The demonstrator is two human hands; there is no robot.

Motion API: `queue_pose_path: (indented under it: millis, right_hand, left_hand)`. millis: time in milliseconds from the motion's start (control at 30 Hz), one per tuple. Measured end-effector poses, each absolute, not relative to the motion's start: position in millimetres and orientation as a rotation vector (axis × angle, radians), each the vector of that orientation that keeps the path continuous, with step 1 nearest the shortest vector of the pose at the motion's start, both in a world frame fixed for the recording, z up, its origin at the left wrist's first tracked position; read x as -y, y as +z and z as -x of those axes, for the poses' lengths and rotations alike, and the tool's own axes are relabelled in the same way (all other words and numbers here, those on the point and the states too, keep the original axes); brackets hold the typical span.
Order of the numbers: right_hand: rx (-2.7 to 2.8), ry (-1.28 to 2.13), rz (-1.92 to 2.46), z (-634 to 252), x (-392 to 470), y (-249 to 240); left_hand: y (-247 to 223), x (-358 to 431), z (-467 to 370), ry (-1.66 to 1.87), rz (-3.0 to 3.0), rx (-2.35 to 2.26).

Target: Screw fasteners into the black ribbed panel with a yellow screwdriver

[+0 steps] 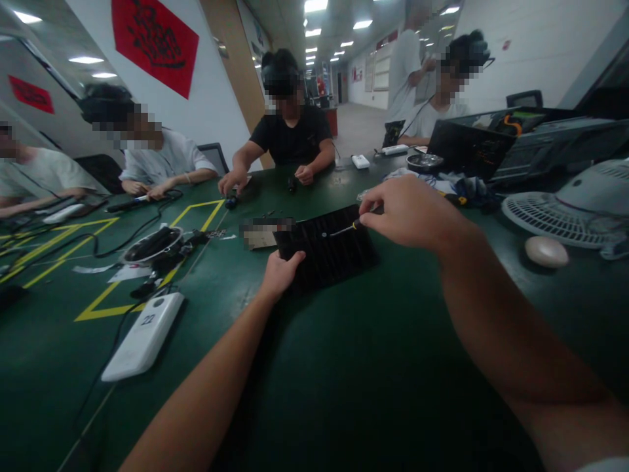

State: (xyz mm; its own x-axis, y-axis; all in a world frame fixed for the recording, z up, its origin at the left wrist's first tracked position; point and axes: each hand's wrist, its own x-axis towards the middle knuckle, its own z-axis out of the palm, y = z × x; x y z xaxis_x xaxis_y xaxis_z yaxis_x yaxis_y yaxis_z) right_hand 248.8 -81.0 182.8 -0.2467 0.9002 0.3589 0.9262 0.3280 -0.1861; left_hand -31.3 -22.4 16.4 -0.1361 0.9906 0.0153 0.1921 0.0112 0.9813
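A flat black panel with ridges [327,255] is tilted up a little over the green table, and a small round silver spot shows near its upper middle. My left hand [282,272] grips the panel's left edge, thumb on top. In my right hand [403,210], closed around the dark handle, is a thin screwdriver [344,229] with a yellow band and a metal shaft. Its tip points left, close to the silver spot; I cannot tell whether they touch.
Behind the panel lies a partly blurred box [260,235]. A white power bank [145,335] marked 22 and a bowl of cables [152,246] are at left. On the right stand a white fan [565,203], a computer mouse [546,252] and a metal bowl [425,161]. Several people sit around the table.
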Motion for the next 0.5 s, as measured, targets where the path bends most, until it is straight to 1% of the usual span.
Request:
queue_pose_path:
  millis: [500]
  right_hand:
    - [2.18, -0.055, 1.522, -239, 83, 180]
  left_hand:
    - [15, 21, 32, 1.212, -1.279, -1.453]
